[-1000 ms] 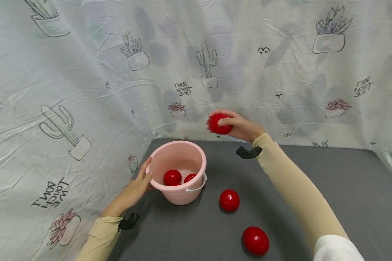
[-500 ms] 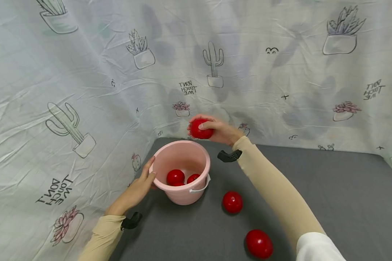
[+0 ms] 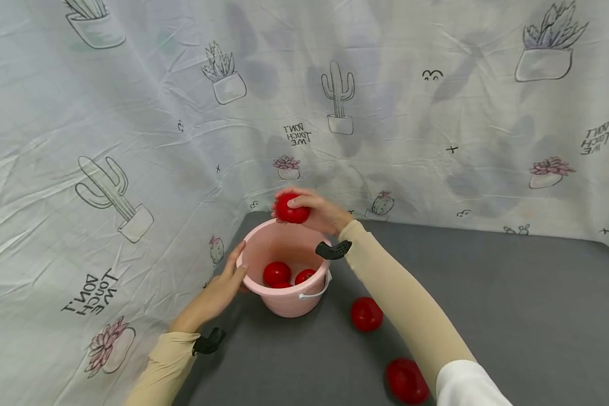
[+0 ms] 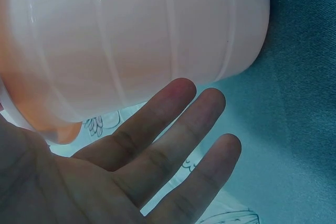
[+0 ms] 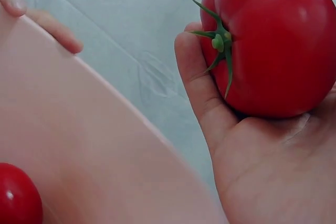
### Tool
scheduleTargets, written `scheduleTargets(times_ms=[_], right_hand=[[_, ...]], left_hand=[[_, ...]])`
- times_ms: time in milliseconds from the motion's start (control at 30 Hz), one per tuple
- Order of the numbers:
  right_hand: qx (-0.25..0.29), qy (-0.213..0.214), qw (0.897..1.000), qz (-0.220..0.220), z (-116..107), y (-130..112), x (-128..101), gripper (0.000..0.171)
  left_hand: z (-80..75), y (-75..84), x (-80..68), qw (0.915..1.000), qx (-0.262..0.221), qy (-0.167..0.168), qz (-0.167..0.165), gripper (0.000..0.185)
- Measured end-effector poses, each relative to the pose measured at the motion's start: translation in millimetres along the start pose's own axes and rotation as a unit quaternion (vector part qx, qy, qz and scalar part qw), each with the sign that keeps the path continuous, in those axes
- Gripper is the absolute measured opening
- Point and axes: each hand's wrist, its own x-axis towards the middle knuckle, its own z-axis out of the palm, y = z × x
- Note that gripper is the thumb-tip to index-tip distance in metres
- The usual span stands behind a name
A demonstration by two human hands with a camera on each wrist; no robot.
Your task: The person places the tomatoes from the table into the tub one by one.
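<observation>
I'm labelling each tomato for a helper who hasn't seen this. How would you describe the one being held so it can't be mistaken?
Find the pink bucket at the far left of the grey table. Just above its far rim, the right hand grips a red tomato with a green stem. It is the only tomato off the table; two lie inside the bucket and two on the table to its right.

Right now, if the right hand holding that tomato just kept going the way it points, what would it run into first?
The right hand points left, holding the tomato above the far rim of the pink bucket. Going straight on, it would probably clear the rim and meet the cactus-print cloth, though depth is unclear.
</observation>
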Motion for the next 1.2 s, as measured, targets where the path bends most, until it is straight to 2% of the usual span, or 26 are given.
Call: scheduleTargets(times_ms=[267,433,600,867,933,1033,1133,1200], right_hand=[[-0.008,0.023,1.0,0.009,-3.4,9.2,2.6,0.032],[-0.077,0.042,0.996,0.021,0.3,8.8,4.5,0.04],[-0.192,0.038,0.979,0.052,8.4,8.7,7.9,0.044],[-0.313,0.029,0.947,0.063,9.5,14.6,8.1,0.041],[-0.326,0.021,0.942,0.075,8.8,16.0,7.6,0.044],[-0.321,0.01,0.942,0.095,7.9,16.9,5.9,0.052],[-0.321,0.003,0.941,0.103,6.9,17.1,4.5,0.054],[-0.333,0.0,0.937,0.106,7.6,16.9,4.3,0.053]], left_hand=[[1.7,-0.3,0.5,1.0,-0.002,-0.004,0.002,0.058],[1.8,-0.6,1.0,1.0,0.003,-0.001,0.0,0.057],[-1.7,2.0,-0.4,1.0,0.001,-0.002,0.002,0.058],[-2.3,1.0,-1.0,0.9998,-0.012,-0.011,0.009,0.06],[-1.7,-0.1,-0.9,0.9998,-0.013,-0.013,0.008,0.059],[-0.4,-1.5,-0.6,0.9998,-0.013,-0.012,0.004,0.059],[1.1,-1.8,0.1,0.9998,-0.014,-0.012,-0.001,0.059],[1.6,-2.0,0.9,0.9999,-0.011,-0.012,-0.004,0.059]])
